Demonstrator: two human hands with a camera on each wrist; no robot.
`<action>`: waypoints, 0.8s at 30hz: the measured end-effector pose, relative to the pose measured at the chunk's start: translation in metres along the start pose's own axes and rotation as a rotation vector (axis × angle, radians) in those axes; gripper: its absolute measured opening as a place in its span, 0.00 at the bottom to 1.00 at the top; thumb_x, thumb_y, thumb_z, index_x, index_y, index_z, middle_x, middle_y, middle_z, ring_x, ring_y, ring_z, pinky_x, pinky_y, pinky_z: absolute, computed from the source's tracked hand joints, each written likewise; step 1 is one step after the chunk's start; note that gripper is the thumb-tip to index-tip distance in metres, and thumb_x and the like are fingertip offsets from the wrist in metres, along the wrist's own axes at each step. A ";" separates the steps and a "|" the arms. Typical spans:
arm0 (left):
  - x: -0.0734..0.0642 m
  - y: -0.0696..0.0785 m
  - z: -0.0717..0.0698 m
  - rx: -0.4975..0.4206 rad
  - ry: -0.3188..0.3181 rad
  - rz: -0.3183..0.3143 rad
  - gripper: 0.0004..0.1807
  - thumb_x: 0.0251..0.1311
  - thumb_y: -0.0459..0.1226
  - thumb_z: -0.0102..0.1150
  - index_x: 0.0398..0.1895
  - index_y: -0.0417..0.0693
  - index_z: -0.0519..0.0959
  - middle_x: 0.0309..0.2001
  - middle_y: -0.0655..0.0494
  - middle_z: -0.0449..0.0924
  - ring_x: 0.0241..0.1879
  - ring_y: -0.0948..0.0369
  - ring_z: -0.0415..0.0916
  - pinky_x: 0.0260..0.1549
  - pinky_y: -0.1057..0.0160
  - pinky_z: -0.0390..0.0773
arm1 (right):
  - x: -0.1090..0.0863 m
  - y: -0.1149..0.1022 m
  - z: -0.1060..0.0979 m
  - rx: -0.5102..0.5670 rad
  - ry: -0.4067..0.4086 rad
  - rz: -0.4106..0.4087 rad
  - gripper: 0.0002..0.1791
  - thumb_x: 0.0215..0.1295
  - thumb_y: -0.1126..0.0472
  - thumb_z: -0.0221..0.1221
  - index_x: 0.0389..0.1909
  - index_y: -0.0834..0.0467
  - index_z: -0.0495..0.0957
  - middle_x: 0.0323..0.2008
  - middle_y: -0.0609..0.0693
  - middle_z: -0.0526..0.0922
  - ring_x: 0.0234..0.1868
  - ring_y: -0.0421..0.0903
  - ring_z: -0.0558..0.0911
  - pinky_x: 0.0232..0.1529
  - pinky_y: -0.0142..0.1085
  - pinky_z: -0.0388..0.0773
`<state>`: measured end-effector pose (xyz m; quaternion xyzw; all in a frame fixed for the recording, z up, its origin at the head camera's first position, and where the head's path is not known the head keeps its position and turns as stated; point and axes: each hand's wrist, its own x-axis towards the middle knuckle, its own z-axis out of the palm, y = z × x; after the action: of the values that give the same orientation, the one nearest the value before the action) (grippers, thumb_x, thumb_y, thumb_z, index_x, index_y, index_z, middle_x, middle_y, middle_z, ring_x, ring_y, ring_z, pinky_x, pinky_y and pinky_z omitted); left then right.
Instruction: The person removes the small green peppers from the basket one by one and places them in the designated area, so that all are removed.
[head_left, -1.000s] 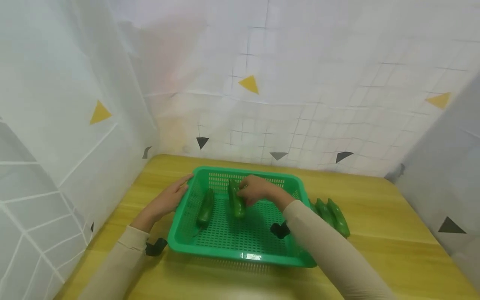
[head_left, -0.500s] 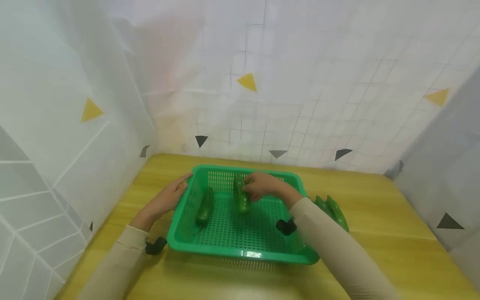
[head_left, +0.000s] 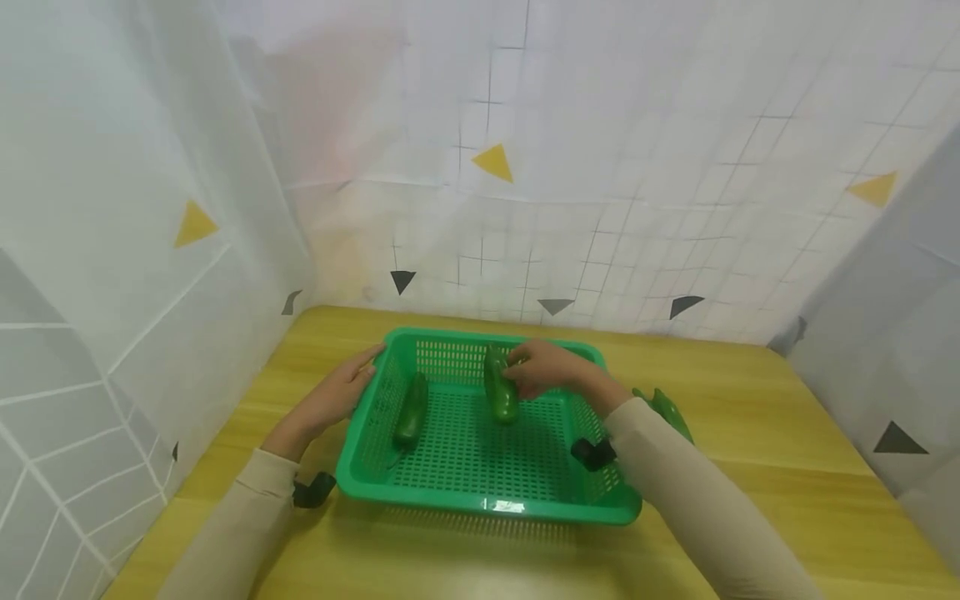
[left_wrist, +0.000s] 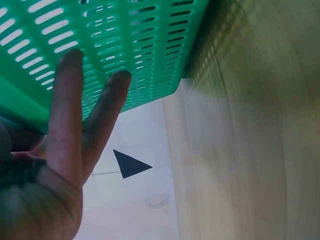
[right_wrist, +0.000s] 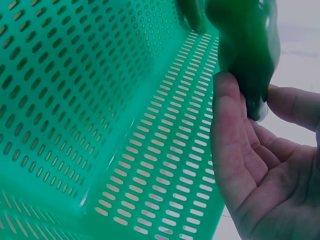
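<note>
My right hand (head_left: 546,367) pinches one end of a long green pepper (head_left: 500,385) between thumb and fingers, over the inside of a green plastic basket (head_left: 487,503). In the right wrist view the pepper (right_wrist: 247,45) hangs away from the fingertips, above the slotted basket floor. A second green pepper (head_left: 411,414) lies along the basket's left side. My left hand (head_left: 337,396) rests at the basket's left rim. Two of its straight fingers (left_wrist: 67,115) lie against the outer slotted wall in the left wrist view.
More green peppers (head_left: 670,412) lie on the wooden table (head_left: 772,450) right of the basket, partly hidden by the right sleeve. A white patterned sheet (head_left: 637,167) hangs behind and at both sides. A black wrist mount (head_left: 594,454) sits by each cuff.
My right hand has moved to the right and slightly back inside the basket, carrying the pepper with it. The left hand stays at the left rim.
</note>
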<state>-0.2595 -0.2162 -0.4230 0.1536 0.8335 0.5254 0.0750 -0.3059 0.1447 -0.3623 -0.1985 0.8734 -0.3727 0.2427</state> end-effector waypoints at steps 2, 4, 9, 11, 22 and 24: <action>0.000 0.000 0.000 0.007 0.000 -0.002 0.29 0.83 0.39 0.34 0.82 0.45 0.50 0.61 0.38 0.68 0.45 0.52 0.75 0.54 0.48 0.73 | -0.003 0.001 -0.001 0.014 -0.002 -0.003 0.18 0.76 0.63 0.55 0.58 0.72 0.77 0.39 0.58 0.86 0.37 0.51 0.88 0.43 0.46 0.85; 0.000 0.001 0.001 0.007 -0.001 -0.002 0.29 0.83 0.39 0.34 0.82 0.45 0.50 0.61 0.38 0.68 0.45 0.52 0.75 0.55 0.48 0.72 | -0.005 0.002 -0.002 0.030 -0.002 -0.005 0.20 0.76 0.63 0.55 0.60 0.73 0.75 0.39 0.58 0.86 0.38 0.52 0.88 0.44 0.46 0.85; 0.000 0.003 0.001 -0.006 0.000 0.003 0.29 0.83 0.39 0.34 0.82 0.43 0.50 0.59 0.38 0.69 0.41 0.54 0.76 0.51 0.51 0.75 | -0.011 0.001 -0.007 0.050 0.011 -0.001 0.21 0.76 0.63 0.54 0.62 0.74 0.73 0.41 0.60 0.86 0.39 0.53 0.88 0.45 0.48 0.84; -0.001 0.004 0.001 -0.033 -0.010 -0.007 0.29 0.83 0.39 0.33 0.82 0.45 0.49 0.55 0.36 0.71 0.37 0.54 0.77 0.46 0.53 0.78 | -0.012 0.000 -0.009 0.043 0.014 -0.008 0.21 0.76 0.63 0.54 0.62 0.75 0.72 0.40 0.60 0.86 0.39 0.53 0.88 0.45 0.48 0.84; -0.006 0.009 0.001 -0.076 -0.030 -0.028 0.30 0.83 0.40 0.34 0.83 0.49 0.47 0.48 0.38 0.72 0.32 0.54 0.78 0.37 0.54 0.82 | -0.025 0.004 -0.024 0.063 0.035 -0.006 0.20 0.77 0.61 0.53 0.60 0.71 0.74 0.42 0.59 0.86 0.41 0.53 0.87 0.44 0.45 0.84; -0.007 0.009 0.001 -0.078 -0.030 -0.032 0.30 0.83 0.41 0.34 0.83 0.49 0.47 0.49 0.38 0.72 0.33 0.54 0.78 0.37 0.53 0.82 | -0.026 0.006 -0.026 0.069 0.033 -0.008 0.20 0.77 0.62 0.53 0.60 0.72 0.73 0.42 0.60 0.85 0.41 0.53 0.87 0.45 0.46 0.84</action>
<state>-0.2511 -0.2139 -0.4151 0.1451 0.8135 0.5539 0.1017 -0.3005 0.1769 -0.3442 -0.1872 0.8631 -0.4067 0.2336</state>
